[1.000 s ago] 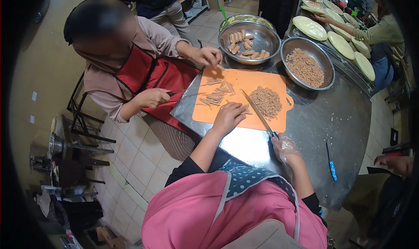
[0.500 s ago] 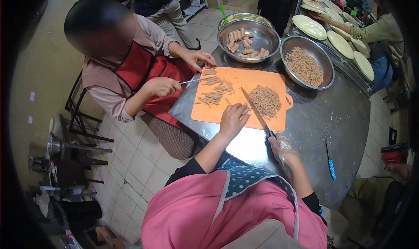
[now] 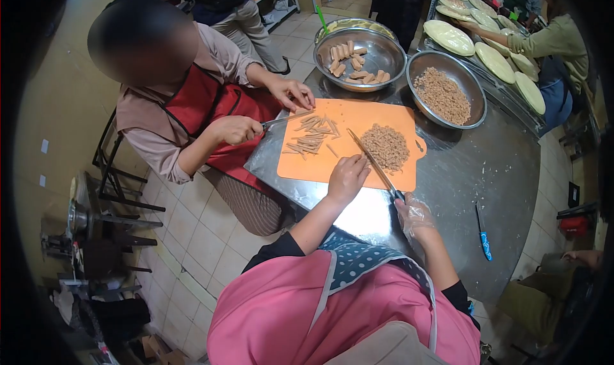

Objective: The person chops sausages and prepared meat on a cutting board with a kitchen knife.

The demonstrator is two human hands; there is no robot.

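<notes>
My right hand [image 3: 416,215], in a clear plastic glove, grips the handle of a kitchen knife [image 3: 377,167]. The blade lies slantwise over the orange cutting board [image 3: 348,112]. Just left of the blade is my bare left hand [image 3: 348,178], its fingers curled together over thin sausage strips that they now mostly hide. A heap of diced sausage [image 3: 385,147] lies on the board, right of the blade. Loose sausage sticks [image 3: 310,141] are spread over the board's left part, where a co-worker's hands [image 3: 240,128] hold another knife against a piece.
Behind the board stand a metal bowl of sausage chunks [image 3: 361,58] and a metal bowl of diced sausage [image 3: 444,96]. A blue-handled knife [image 3: 485,240] lies on the metal table [image 3: 448,250] at right. Pale oval plates [image 3: 451,38] line the far right, with people around.
My left hand has shifted slightly right, closer to the blade, and its fingers now cover the strips. The knife blade has turned more edge-on. The co-worker's left hand has moved down onto the piece.
</notes>
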